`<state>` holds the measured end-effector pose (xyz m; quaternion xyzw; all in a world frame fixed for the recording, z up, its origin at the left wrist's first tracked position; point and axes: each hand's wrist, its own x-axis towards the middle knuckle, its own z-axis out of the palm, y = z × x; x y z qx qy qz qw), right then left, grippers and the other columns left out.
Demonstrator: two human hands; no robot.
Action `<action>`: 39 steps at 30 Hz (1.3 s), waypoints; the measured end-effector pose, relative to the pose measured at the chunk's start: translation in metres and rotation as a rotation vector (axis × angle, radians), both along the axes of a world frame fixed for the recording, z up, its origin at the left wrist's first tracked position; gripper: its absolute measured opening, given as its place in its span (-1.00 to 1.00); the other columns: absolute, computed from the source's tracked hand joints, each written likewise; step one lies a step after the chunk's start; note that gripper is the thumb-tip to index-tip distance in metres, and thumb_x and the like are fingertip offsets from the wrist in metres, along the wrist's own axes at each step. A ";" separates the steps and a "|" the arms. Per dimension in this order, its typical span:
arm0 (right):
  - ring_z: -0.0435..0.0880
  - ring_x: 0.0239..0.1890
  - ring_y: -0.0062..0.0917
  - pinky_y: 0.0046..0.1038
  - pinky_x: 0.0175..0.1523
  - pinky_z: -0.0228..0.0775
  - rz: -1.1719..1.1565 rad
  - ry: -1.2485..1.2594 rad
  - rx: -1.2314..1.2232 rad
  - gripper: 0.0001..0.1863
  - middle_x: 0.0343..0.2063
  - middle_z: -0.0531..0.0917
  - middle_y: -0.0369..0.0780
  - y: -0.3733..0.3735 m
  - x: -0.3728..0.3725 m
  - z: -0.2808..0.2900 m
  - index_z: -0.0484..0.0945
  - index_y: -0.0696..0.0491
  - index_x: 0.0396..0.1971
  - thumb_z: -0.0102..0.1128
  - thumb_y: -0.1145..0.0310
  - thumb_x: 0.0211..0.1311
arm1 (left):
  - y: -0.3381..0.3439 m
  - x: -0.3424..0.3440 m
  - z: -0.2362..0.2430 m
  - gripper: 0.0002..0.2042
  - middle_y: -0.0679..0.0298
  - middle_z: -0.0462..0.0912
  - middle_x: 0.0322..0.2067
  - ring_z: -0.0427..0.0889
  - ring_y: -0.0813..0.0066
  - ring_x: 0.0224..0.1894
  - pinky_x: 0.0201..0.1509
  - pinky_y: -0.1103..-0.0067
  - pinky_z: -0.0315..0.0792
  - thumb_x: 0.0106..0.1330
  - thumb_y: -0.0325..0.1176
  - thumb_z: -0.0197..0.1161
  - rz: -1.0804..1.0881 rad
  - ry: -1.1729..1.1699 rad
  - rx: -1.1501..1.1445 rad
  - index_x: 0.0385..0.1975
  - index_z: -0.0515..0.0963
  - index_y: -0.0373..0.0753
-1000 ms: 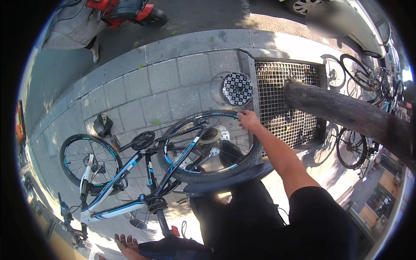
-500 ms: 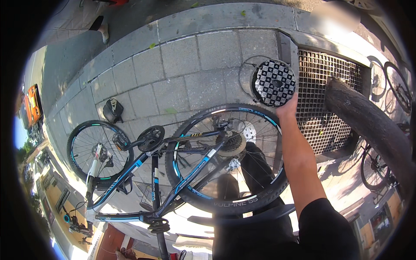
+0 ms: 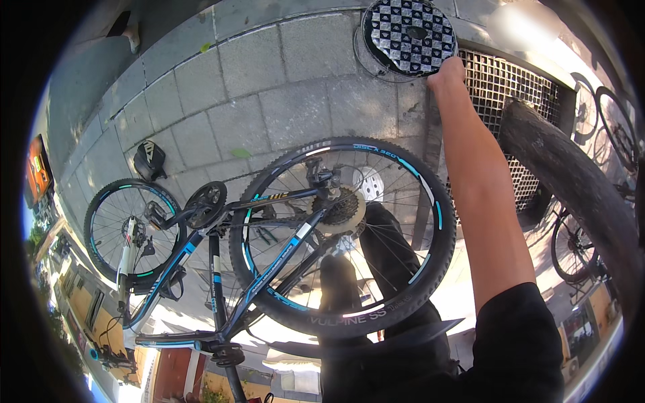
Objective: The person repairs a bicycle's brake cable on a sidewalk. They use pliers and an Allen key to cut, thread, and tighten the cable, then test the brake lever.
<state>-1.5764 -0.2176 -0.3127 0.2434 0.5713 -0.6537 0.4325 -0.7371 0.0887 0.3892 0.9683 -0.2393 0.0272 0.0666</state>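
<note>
Rear wheel (image 3: 341,209) near; right hand (image 3: 449,72) at round checkered seat (image 3: 406,40) beyond it.
Hand meets seat's wheel-side rim; fingers hidden, cannot tell grip. Left hand out of view. Judged best: keep seat level, clear of grate (image 3: 507,77) beyond wheel's right.

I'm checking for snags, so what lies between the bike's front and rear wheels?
In the head view, the chainring and frame tubes lie between the front wheel and rear wheel.

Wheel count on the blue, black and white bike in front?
2. The rear wheel is mid-view, the front wheel farther left. Both are partly covered by other bike parts, but neither is hidden.
</note>
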 end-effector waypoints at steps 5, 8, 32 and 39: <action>0.73 0.06 -0.10 0.02 0.04 0.62 0.301 -0.014 0.222 -0.47 0.12 0.67 0.00 0.032 -0.004 0.032 0.50 0.19 0.23 -0.24 0.10 0.61 | -0.005 0.003 -0.005 -0.58 0.08 0.73 -0.24 0.68 0.28 -0.33 -0.27 0.43 0.58 0.61 -0.10 0.07 0.027 0.255 -0.137 0.09 0.60 -0.38; 0.76 -0.13 -0.24 -0.13 -0.12 0.65 0.489 0.074 0.462 -0.47 -0.06 0.70 -0.04 0.074 -0.007 0.062 0.50 0.24 0.16 -0.11 0.06 0.60 | -0.009 0.013 -0.004 -0.57 0.15 0.69 -0.27 0.63 0.35 -0.36 -0.30 0.50 0.53 0.62 -0.06 0.07 0.046 0.257 -0.138 0.15 0.58 -0.31; 0.65 -0.63 -0.40 -0.36 -0.61 0.43 1.201 -0.029 0.986 -0.43 -0.39 0.64 -0.18 0.568 0.010 0.305 0.31 0.12 0.38 0.10 0.15 0.51 | -0.022 -0.062 -0.043 -0.56 0.12 0.65 -0.17 0.73 0.34 -0.40 -0.42 0.50 0.62 0.67 -0.17 -0.01 0.117 0.484 -0.533 0.30 0.46 -0.38; 0.72 -0.59 -0.32 -0.30 -0.56 0.56 1.434 0.020 0.854 -0.63 -0.39 0.68 -0.13 0.554 0.091 0.339 0.48 0.11 0.12 0.10 0.20 0.48 | 0.002 -0.069 -0.045 -0.58 0.23 0.59 -0.19 0.68 0.42 -0.37 -0.29 0.49 0.56 0.68 -0.14 0.01 0.193 0.722 -0.903 0.28 0.42 -0.35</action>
